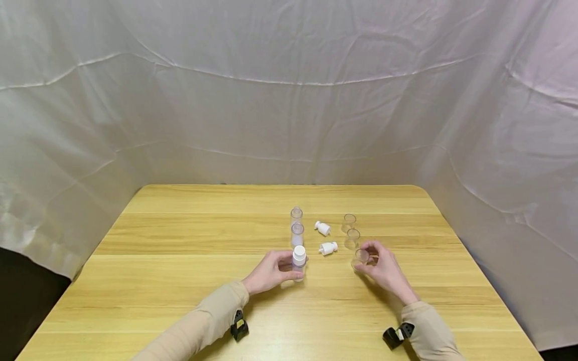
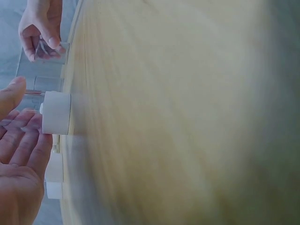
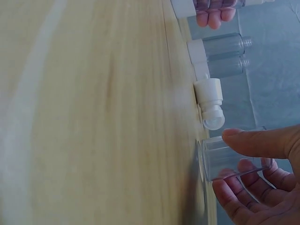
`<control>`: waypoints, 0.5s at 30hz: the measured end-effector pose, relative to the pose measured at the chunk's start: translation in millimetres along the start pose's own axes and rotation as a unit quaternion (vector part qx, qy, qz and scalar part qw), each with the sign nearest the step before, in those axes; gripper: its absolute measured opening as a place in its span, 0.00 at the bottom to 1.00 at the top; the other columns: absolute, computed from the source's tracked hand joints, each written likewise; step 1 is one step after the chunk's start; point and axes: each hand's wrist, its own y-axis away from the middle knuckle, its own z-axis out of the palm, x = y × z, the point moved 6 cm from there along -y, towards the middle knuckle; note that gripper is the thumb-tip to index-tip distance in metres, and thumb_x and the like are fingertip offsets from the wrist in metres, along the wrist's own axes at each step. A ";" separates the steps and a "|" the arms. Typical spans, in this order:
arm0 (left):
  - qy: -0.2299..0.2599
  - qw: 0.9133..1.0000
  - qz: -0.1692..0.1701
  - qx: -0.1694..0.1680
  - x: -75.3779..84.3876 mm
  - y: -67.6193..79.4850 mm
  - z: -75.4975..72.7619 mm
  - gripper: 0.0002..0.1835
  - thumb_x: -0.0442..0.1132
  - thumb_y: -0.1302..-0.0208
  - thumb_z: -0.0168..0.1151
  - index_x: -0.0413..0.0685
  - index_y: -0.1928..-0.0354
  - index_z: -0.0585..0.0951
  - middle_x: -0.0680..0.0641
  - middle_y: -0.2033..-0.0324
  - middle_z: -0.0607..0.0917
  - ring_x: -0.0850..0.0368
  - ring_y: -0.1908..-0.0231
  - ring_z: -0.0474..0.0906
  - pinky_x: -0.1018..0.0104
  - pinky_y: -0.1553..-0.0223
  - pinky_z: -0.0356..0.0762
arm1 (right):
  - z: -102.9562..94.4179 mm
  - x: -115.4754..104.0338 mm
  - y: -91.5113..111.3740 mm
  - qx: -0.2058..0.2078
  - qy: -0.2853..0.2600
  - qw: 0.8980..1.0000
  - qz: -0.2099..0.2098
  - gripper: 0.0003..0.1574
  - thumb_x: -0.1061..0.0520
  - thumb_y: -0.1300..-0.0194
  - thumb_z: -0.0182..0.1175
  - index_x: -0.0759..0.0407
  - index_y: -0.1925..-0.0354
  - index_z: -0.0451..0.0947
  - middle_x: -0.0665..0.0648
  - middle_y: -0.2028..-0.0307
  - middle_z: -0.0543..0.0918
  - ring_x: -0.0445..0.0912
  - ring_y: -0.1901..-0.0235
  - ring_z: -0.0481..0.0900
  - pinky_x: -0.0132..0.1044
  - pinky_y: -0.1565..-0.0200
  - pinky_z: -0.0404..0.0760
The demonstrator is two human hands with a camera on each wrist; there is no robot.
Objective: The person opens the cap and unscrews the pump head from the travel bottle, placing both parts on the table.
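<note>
My left hand holds an upright clear pump bottle with a white pump head on its top, thumb on one side and fingers on the other. In the left wrist view the bottle's white base shows beside the palm. At the right, my right hand grips a clear cap between thumb and fingers. The right wrist view shows this clear cap with its wide rim at the tabletop.
Two clear bottles without pump heads stand behind the held one. Two white pump heads lie on their sides between the rows. Two more clear caps stand beyond my right hand on the wooden table. Grey cloth hangs around the table.
</note>
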 end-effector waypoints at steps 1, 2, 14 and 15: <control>0.000 1.000 0.000 0.000 -0.1 0.0 0.0 0.24 0.35 0.36 0.69 0.37 0.38 0.78 0.37 0.42 0.84 0.42 0.40 0.81 0.60 0.35 0.79 | 0.1 0.0 0.1 0.000 0.001 1.000 0.000 0.32 0.68 0.48 0.74 0.73 0.47 0.71 0.72 0.50 0.81 0.62 0.49 0.81 0.49 0.44 0.85; 0.001 1.000 -0.001 0.000 -0.1 0.0 0.0 0.24 0.35 0.36 0.69 0.37 0.38 0.78 0.37 0.42 0.84 0.42 0.40 0.81 0.60 0.35 0.79 | 0.1 0.1 0.2 0.000 0.003 1.000 0.000 0.32 0.68 0.48 0.74 0.73 0.47 0.71 0.72 0.51 0.81 0.62 0.49 0.82 0.49 0.44 0.85; 0.004 1.000 -0.002 -0.001 0.8 0.0 0.3 0.25 0.35 0.36 0.68 0.37 0.38 0.78 0.37 0.41 0.83 0.42 0.39 0.81 0.59 0.34 0.78 | 1.0 1.7 0.3 -0.005 0.007 1.000 0.001 0.32 0.68 0.48 0.73 0.73 0.47 0.71 0.72 0.51 0.82 0.60 0.51 0.82 0.45 0.47 0.87; 0.003 1.000 -0.002 0.000 0.9 0.0 0.3 0.25 0.35 0.36 0.68 0.37 0.38 0.78 0.37 0.41 0.83 0.42 0.39 0.81 0.59 0.34 0.78 | 1.3 1.9 0.6 -0.008 0.007 1.000 0.002 0.33 0.68 0.48 0.73 0.73 0.45 0.71 0.72 0.51 0.82 0.60 0.50 0.82 0.47 0.46 0.86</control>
